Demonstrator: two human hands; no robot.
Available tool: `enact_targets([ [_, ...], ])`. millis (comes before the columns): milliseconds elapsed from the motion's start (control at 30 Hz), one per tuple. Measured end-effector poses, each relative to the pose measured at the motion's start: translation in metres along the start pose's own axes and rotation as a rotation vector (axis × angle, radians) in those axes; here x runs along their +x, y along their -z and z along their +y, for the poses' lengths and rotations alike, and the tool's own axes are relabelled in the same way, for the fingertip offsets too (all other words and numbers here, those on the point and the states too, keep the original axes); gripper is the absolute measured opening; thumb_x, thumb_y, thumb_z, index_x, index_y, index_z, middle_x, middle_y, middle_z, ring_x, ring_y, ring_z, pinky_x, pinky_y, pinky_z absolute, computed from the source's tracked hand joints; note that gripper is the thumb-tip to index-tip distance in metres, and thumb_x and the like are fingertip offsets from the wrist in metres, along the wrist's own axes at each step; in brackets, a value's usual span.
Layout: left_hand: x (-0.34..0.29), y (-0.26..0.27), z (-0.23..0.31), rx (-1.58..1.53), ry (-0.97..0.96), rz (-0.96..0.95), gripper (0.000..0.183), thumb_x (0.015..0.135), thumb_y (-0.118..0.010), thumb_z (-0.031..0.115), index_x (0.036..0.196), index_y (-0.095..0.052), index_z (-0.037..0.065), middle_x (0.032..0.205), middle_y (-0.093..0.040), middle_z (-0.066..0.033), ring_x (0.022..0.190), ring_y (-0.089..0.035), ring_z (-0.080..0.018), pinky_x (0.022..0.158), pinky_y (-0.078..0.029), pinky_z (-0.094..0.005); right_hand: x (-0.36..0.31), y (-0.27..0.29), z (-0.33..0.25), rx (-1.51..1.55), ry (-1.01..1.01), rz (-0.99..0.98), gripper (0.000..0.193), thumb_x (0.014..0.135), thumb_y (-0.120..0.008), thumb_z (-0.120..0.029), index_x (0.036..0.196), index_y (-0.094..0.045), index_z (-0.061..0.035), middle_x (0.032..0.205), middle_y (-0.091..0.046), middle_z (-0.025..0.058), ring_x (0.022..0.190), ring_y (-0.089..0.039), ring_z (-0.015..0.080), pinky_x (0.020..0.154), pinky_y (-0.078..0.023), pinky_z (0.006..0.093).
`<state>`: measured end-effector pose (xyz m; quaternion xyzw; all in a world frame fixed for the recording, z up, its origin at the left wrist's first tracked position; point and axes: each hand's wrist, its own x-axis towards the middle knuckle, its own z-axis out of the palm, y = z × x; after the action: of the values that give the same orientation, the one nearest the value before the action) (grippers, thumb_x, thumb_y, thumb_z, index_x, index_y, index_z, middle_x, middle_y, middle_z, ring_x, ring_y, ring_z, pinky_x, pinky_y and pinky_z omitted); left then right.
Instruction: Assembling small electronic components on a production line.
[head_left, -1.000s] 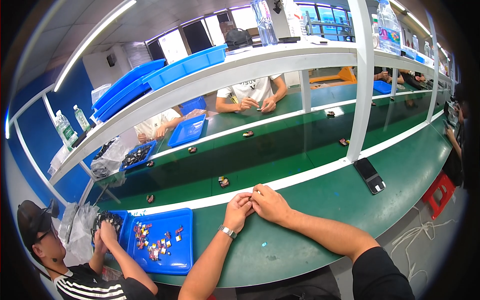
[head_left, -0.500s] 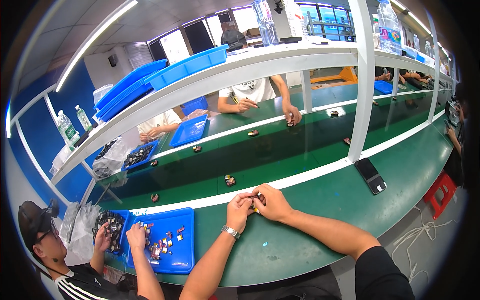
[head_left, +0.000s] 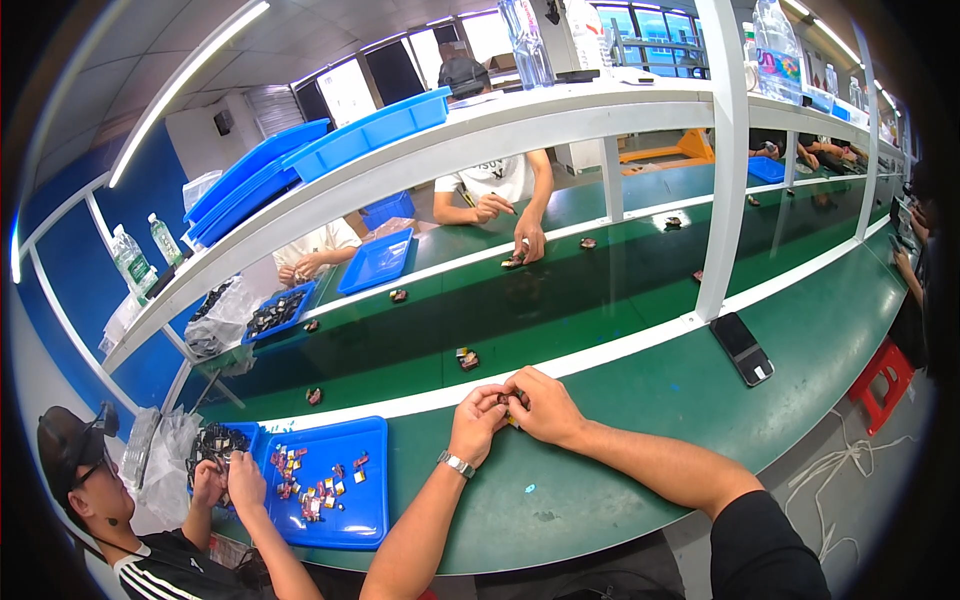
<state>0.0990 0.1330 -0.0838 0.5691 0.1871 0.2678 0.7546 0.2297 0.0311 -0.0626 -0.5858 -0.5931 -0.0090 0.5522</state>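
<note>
My left hand [head_left: 477, 424], with a metal watch at the wrist, and my right hand [head_left: 545, 407] meet over the green bench, close to the white rail. Between their fingertips they pinch a small dark-red part with a yellow patch [head_left: 513, 420]. Fingers cover most of it, so its exact kind cannot be made out. Just beyond the rail, a similar small part [head_left: 467, 358] rides on the dark green belt [head_left: 400, 345]. To the left of my forearm sits a blue tray [head_left: 372, 480] holding several loose red, yellow and white parts [head_left: 318, 497].
At my left a co-worker in a cap [head_left: 70, 455] works beside a bin of black pieces [head_left: 222, 440]. A black phone [head_left: 742, 350] lies at right by a white post [head_left: 722, 200]. Overhead runs a shelf [head_left: 560, 118] with trays and bottles. Another person's hand [head_left: 529, 240] reaches over the belt.
Parts on the belt have shifted slightly right. The left co-worker's hand has gone from the tray to their other hand. Across the belt, a hand has moved left onto another part. My hands barely moved.
</note>
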Motion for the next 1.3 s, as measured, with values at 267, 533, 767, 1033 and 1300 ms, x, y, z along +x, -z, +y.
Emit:
enact_targets([
  [267, 0.001, -0.013, 0.002, -0.002, -0.147, 0.188, 0.029, 0.089, -0.054, -0.004, 0.118, -0.052, -0.002, 0.122, -0.060, -0.0133, 0.108, -0.062, -0.0203, 0.087, -0.054, -0.0303, 0.041, 0.018, 0.059, 0.079, -0.316, 0.161, 0.011, 0.078, -0.067, -0.004, 0.088, -0.062, -0.0034, 0.083, -0.064, 0.0114, 0.075, -0.065, 0.0278, 0.070, -0.051, 0.0354],
  [533, 0.005, 0.014, 0.001, 0.278, -0.237, 0.427, 0.013, 0.088, -0.055, -0.003, 0.100, -0.057, 0.001, 0.099, -0.064, -0.0092, 0.087, -0.065, -0.0159, 0.069, -0.056, -0.0267, 0.081, 0.008, 0.096, -0.806, -0.212, 0.167, 0.029, 0.082, -0.070, -0.022, 0.104, -0.062, -0.0051, 0.108, -0.062, 0.0136, 0.103, -0.060, 0.0353, 0.085, -0.049, 0.0446],
  [767, 0.012, 0.016, -0.001, 0.250, -0.217, 0.503, 0.010, 0.088, -0.058, 0.000, 0.098, -0.055, 0.002, 0.087, -0.060, -0.0054, 0.069, -0.058, -0.0104, 0.055, -0.049, -0.0230, 0.083, -0.087, 0.041, -0.643, -0.412, -0.116, 0.061, 0.070, -0.081, -0.038, 0.105, -0.050, 0.0013, 0.103, -0.061, 0.0227, 0.099, -0.062, 0.0367, 0.086, -0.051, 0.0438],
  [1033, 0.013, 0.024, 0.002, 0.095, -0.117, 0.426, 0.019, 0.098, -0.051, 0.018, 0.102, -0.055, 0.000, 0.088, -0.063, -0.0081, 0.064, -0.057, -0.0105, 0.055, -0.049, -0.0235, 0.047, -0.015, 0.053, 0.101, -0.254, -0.253, 0.056, 0.065, -0.085, -0.016, 0.110, -0.054, -0.0057, 0.107, -0.063, 0.0110, 0.094, -0.062, 0.0255, 0.080, -0.050, 0.0389],
  [1300, 0.000, 0.015, 0.017, 0.109, 0.191, -0.230, 0.033, 0.101, -0.049, 0.026, 0.120, -0.059, 0.001, 0.098, -0.066, -0.0066, 0.078, -0.061, -0.0100, 0.068, -0.052, -0.0247, 0.006, 0.042, -0.007, 0.017, 0.036, -0.446, 0.049, 0.072, -0.078, -0.009, 0.117, -0.058, -0.0086, 0.117, -0.061, 0.0059, 0.113, -0.053, 0.0264, 0.100, -0.042, 0.0385],
])
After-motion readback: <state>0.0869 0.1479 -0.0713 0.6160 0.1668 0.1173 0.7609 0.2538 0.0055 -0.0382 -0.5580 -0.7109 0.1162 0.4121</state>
